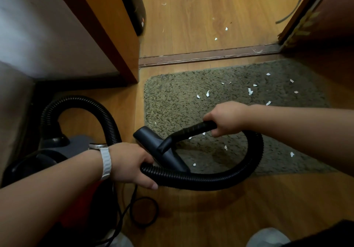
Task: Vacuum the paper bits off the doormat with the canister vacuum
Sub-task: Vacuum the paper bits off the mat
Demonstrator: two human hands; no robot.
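Observation:
A shaggy olive-grey doormat lies on the wood floor below the door threshold. Several white paper bits are scattered over it, mostly on its right half. My right hand grips the black curved handle tube, which ends in a dark floor nozzle resting on the mat's left edge. My left hand holds the black ribbed hose, which loops around over the mat's near side. The canister vacuum, dark grey and red, sits at the lower left, partly hidden by my left arm.
A wooden door frame and wall stand at the left. A brown threshold strip crosses beyond the mat, with a few paper bits on the floor past it. A black power cord coils near my feet. A dark door is at the right.

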